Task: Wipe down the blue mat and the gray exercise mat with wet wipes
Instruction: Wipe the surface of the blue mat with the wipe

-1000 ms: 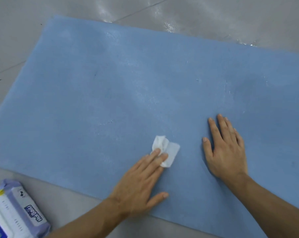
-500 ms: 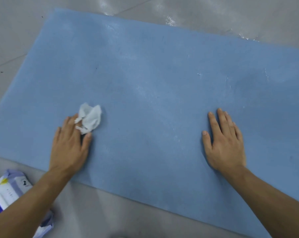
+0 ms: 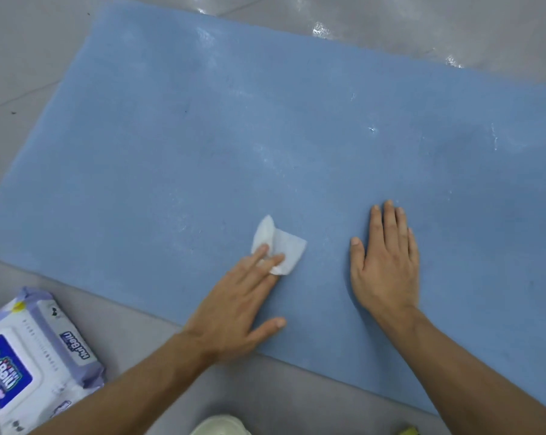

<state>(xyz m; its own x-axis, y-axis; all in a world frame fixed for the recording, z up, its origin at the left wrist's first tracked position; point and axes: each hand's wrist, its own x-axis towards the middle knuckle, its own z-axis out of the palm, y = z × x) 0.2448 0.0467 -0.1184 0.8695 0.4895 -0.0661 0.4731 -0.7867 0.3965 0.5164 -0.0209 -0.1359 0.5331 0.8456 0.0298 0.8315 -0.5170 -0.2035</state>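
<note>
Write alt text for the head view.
A person's left hand presses a white wipe onto a blue mat with straight fingers, while the right hand lies flat on the mat beside it. A pack of wipes sits on the gray floor off the mat's near left edge.

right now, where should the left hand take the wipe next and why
Probably sweep it leftward along the near edge: the left hand presses the wet wipe flat close to the right hand, which braces the blue mat, so rightward is blocked.
</note>
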